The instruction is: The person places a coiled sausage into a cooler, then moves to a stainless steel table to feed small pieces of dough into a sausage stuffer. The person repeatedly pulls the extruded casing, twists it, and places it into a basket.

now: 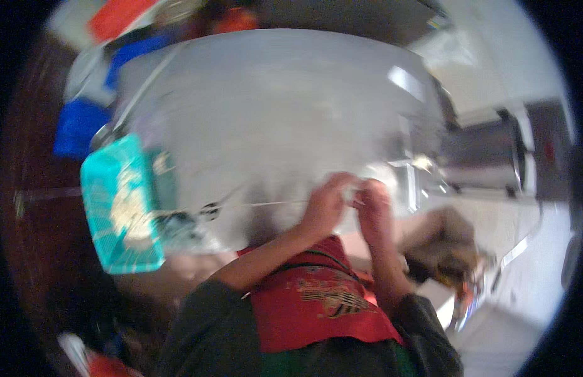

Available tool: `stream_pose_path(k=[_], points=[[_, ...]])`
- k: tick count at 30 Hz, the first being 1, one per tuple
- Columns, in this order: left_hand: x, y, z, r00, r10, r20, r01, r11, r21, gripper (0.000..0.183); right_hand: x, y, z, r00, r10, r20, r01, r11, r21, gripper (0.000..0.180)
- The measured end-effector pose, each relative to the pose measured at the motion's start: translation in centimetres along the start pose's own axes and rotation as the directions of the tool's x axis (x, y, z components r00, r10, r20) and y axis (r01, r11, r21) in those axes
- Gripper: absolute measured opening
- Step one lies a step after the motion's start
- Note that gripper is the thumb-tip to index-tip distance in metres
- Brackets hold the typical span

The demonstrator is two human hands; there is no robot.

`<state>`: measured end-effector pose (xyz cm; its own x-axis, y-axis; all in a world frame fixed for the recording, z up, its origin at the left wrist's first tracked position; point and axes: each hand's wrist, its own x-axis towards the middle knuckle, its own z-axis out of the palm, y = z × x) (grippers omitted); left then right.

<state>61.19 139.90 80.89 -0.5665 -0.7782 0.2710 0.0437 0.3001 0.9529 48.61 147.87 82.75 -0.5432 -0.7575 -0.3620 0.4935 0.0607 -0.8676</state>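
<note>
Over the near right part of a grey metal-looking table point(282, 113), my left hand point(330, 202) and my right hand point(374, 200) are raised close together. Their fingertips meet around something small and pale, too blurred to identify. Whether one or both hands grip it cannot be told. A thin pale string or stick-like line point(272, 203) runs across the table to the left of my hands. Near its left end lies a small dark object point(210, 211). A turquoise plastic basket point(96, 198) with a pale, dough-like mass point(130, 212) in it stands at the table's left edge.
Beside the basket lies a crumpled clear plastic bag point(188, 233). Blue containers point(82, 127) are beyond the left edge. A dark metallic appliance point(480, 155) stands at the right, with a white box point(435, 299) lower down. A red apron point(320, 311) covers my front.
</note>
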Motion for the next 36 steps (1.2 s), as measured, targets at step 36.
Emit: stream_pose_path(k=[36], points=[[3.5, 3.6, 8.7, 0.889, -0.186, 0.418, 0.219, 0.975, -0.032, 0.008, -1.9, -3.4, -10.3, 1.0, 0.005, 0.003, -0.005, 0.99, 0.14, 0.015]])
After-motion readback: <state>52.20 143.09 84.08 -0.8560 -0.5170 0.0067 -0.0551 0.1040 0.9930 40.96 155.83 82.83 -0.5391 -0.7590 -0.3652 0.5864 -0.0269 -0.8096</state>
